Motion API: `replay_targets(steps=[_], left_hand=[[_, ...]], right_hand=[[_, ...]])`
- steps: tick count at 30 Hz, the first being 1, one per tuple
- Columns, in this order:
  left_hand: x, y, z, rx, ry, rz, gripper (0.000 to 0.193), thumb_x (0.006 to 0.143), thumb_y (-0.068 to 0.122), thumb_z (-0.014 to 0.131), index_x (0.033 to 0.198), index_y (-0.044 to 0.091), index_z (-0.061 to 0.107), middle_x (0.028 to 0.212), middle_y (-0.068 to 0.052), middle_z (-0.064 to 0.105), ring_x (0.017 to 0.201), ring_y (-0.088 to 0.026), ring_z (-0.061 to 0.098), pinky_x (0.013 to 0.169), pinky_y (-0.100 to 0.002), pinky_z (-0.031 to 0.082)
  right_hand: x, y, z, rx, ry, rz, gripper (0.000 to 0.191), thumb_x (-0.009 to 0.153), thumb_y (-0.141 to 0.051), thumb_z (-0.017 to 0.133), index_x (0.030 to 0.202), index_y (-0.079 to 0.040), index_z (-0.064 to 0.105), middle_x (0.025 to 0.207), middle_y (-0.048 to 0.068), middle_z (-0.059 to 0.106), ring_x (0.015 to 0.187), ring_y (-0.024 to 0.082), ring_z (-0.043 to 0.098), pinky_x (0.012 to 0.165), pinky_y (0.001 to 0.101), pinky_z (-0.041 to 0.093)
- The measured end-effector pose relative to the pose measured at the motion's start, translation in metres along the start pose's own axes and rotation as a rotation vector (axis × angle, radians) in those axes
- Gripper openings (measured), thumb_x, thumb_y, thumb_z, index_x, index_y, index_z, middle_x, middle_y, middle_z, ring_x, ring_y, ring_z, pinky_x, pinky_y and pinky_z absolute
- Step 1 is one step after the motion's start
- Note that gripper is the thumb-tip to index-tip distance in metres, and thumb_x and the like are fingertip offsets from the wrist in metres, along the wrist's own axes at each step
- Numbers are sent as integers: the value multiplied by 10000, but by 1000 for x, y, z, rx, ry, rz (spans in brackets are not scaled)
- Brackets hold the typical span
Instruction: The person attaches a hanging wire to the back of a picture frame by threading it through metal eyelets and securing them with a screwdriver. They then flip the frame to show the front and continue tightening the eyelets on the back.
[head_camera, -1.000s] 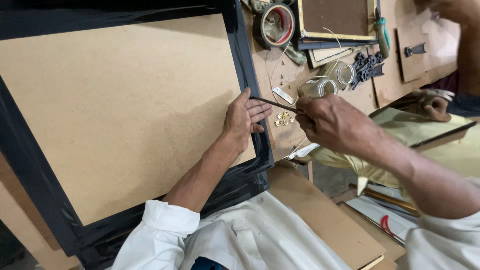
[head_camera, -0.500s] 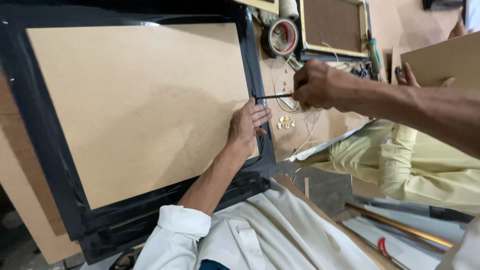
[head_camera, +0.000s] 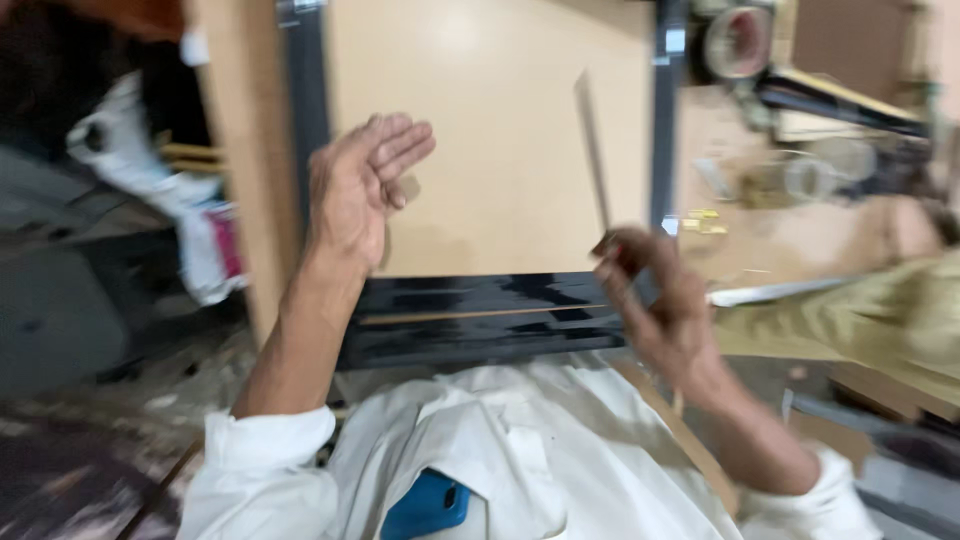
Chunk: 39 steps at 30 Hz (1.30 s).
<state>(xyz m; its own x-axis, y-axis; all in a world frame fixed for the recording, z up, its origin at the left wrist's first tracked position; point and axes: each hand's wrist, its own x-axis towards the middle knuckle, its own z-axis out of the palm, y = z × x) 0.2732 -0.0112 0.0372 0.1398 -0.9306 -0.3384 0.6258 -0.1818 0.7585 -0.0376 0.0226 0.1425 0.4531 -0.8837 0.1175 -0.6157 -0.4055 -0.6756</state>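
1. The view is blurred by motion. On the far left lie dark floor (head_camera: 70, 330) and a heap of white cloth or bags (head_camera: 150, 190).
2. A large black picture frame (head_camera: 480, 320) with a tan backing board (head_camera: 500, 130) fills the middle; its glossy lower rail lies just above the person's white shirt (head_camera: 500, 450), and its right rail runs up beside the tabletop.
3. To the right, the brown tabletop (head_camera: 790, 240) carries a roll of tape (head_camera: 737, 42), a clear round container (head_camera: 810, 180), a few small brass bits (head_camera: 703, 220) and more frames stacked at the far edge; details are too smeared to tell further.
4. At the right edge, another person's yellow-green clothing (head_camera: 860, 320) shows.
5. The left hand (head_camera: 355, 190) is raised over the frame's left side, palm turned inward, fingers straight and close together, holding nothing; whether it touches the board I cannot tell.
6. The right hand (head_camera: 655, 300) sits at the frame's lower right corner, its fingers pinched on a thin, dark tool (head_camera: 593, 150) that points up across the backing board, tilted slightly left.
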Motion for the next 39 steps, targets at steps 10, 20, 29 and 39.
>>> replay_targets(steps=[10, 20, 29, 39], left_hand=[[-45, 86, -154, 207, -33, 17, 435, 965, 257, 679, 1231, -87, 668, 1189, -251, 755, 1131, -270, 771, 476, -187, 488], [-34, 90, -189, 252, -159, -20, 502, 944, 272, 673, 1276, -103, 639, 1185, -260, 751, 1142, -291, 765, 434, -191, 483], [1, 95, -170, 155, -206, -179, 611, 905, 290, 669, 1340, -124, 556, 1240, -286, 710, 1157, -307, 745, 476, -199, 545], [26, 80, -169, 89, -252, -256, 639, 902, 335, 644, 1319, -141, 560, 1291, -322, 692, 1195, -310, 735, 521, -190, 539]], right_hand=[[-51, -120, 260, 422, -59, 475, 210, 988, -43, 685, 1191, -9, 646, 889, 66, 683, 688, 133, 604, 592, 288, 523], [-48, -161, 321, 34, 195, 255, 268, 949, -17, 726, 1195, 15, 625, 998, 137, 647, 821, 227, 695, 687, 334, 573], [-34, -166, 327, 5, 233, 263, 244, 925, -4, 744, 1149, 18, 651, 1042, 140, 669, 859, 235, 724, 718, 324, 596], [-36, -163, 325, 70, 258, 282, 251, 936, 19, 737, 1164, 29, 633, 1104, 160, 676, 900, 247, 715, 750, 330, 587]])
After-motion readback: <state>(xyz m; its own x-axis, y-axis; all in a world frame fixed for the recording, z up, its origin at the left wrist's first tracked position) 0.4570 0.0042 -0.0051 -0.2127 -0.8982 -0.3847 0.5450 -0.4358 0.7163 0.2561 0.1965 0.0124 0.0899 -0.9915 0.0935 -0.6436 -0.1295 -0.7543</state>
